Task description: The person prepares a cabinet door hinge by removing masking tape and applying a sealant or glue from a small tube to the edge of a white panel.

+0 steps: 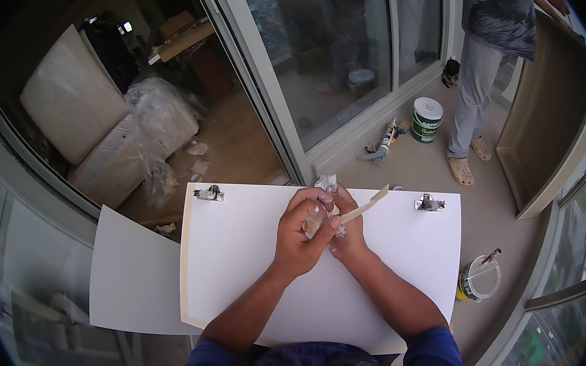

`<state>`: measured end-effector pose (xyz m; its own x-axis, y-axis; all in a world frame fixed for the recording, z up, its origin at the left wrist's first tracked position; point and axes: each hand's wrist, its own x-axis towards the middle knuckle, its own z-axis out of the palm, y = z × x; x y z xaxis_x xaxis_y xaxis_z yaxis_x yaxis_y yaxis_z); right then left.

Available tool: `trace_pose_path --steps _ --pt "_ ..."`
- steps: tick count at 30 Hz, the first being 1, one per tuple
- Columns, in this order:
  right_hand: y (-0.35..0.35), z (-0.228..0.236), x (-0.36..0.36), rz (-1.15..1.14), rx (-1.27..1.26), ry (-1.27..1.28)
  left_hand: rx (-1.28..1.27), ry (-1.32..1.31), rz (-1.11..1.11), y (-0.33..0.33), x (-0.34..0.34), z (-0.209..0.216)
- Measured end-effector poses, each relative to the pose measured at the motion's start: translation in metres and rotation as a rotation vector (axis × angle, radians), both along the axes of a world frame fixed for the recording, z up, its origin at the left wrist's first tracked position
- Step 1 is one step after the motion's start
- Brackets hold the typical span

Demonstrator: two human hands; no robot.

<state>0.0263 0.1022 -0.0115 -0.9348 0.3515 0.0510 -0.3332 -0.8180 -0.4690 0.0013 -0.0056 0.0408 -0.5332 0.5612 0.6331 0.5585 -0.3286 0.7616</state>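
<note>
Wht panel (pixel 400 239); beige strip (pixel 362 210) diag, tip fwd-R

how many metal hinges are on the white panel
2 in view: one hinge by the far left corner of the white panel, the other hinge by its far right corner. Any underneath would be hidden.

Our white panel (pixel 229 254) bears a left hinge (pixel 209 192) and a right hinge (pixel 429 203), both metal, near its far corners.
</note>
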Motion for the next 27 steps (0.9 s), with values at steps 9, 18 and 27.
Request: trace_pose_path --steps 9,18,27 --pt "0.052 0.023 0.003 -0.265 0.111 -0.078 -0.089 0.315 0.285 -0.01 -0.008 0.017" --pt "0.042 0.02 -0.001 -0.172 0.096 -0.034 -0.252 0.435 0.43 0.038 -0.006 -0.031" --pt "0.072 0.011 -0.005 -0.599 0.549 -0.18 -0.256 0.503 0.369 0.028 -0.002 -0.011"
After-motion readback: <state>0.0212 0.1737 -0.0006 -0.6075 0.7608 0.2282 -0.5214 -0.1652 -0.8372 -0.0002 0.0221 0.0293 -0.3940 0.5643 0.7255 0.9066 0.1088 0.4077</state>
